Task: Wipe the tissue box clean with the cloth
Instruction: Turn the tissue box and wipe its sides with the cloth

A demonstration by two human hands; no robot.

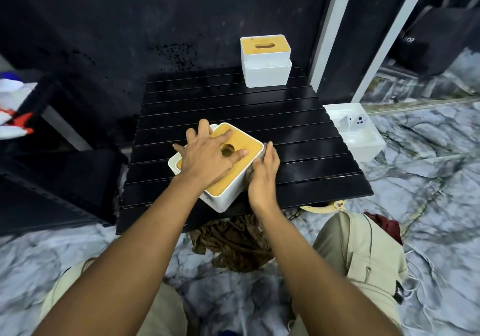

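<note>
We see a marbled grey floor (428, 179) all round, and on it a low black slatted bench (233, 107) pushed close to a dark wall. Our knees, in beige trousers (363, 252), sit on either side of the bench's near edge, and a heap of brown fabric (233, 242) lies on the floor between them, partly under the bench.

To the right of the bench a white tray (363, 143) stands on the floor with a few small white items in it, too small for us to tell apart. At the far right corner of the bench stands a second white box (267, 75) with a wooden slotted lid.

The tissue box (223, 198) sits on the near left part of the bench, turned at an angle to the slats. It is white with a yellowish wooden lid that has a round hole in it.

Our left hand (207, 159) lies flat on that lid, fingers spread wide, gripping nothing. Our right hand (262, 182) is against the box's right wall, fingers curved over the cloth (261, 153). The cloth is a small grey-brown wad held between palm and wall, and only its edges show.
</note>
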